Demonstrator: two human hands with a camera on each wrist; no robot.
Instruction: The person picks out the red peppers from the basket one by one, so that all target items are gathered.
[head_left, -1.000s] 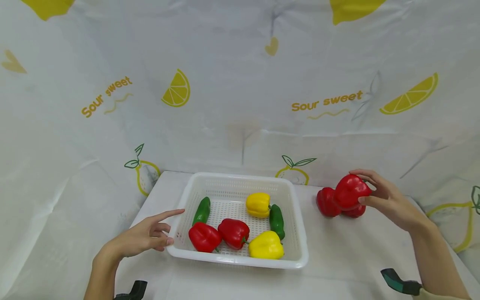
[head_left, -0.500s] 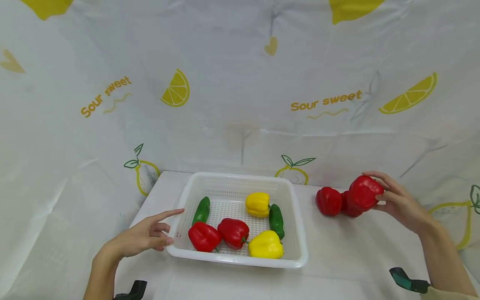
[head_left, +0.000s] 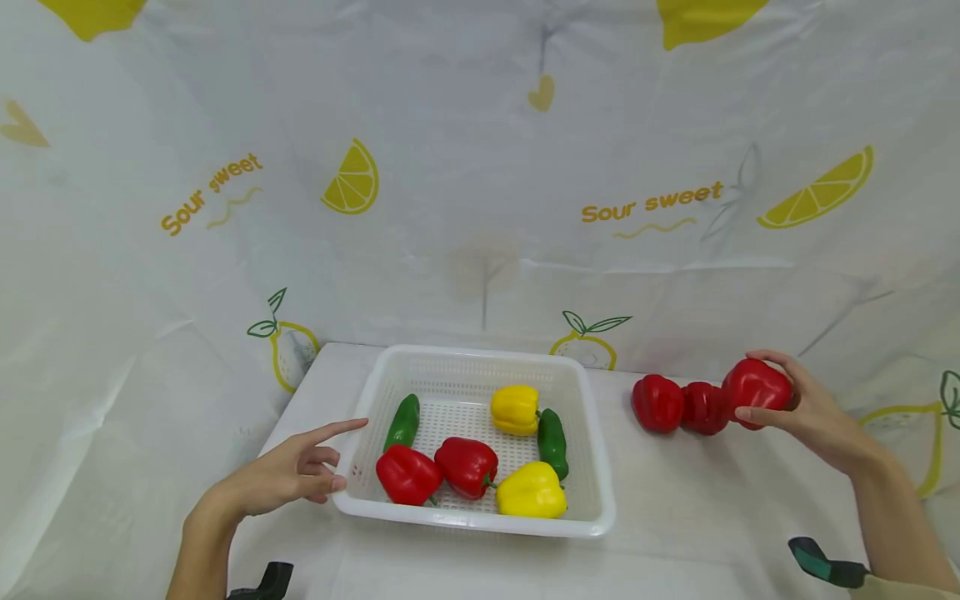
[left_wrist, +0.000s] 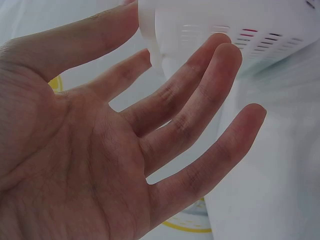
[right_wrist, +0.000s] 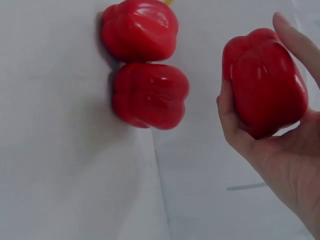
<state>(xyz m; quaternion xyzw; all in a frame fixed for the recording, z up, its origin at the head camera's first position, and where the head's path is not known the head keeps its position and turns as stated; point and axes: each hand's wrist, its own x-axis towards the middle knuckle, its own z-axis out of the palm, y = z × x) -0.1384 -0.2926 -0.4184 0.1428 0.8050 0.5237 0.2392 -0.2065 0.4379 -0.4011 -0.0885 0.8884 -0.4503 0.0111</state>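
Observation:
My right hand (head_left: 825,425) grips a red bell pepper (head_left: 756,392) between thumb and fingers, at the right end of a row with two more red bell peppers. In the right wrist view the held pepper (right_wrist: 265,85) appears apart from the other two, the nearer pepper (right_wrist: 150,96) and the farther pepper (right_wrist: 140,30). My left hand (head_left: 281,475) is at the left rim of a white plastic basket (head_left: 472,521), thumb and index fingertip right at the rim. The left wrist view shows its fingers (left_wrist: 185,120) spread and loosely bent, holding nothing.
Inside the basket lie two red bell peppers (head_left: 467,467), two yellow bell peppers (head_left: 532,490) and two green peppers (head_left: 552,443). Behind the white table (head_left: 660,500) hangs a white cloth (head_left: 450,208) printed with lemons.
My right hand has carried its red bell pepper rightward, from in front of the other two to their right, uncovering the middle one. The left hand and basket stay in place.

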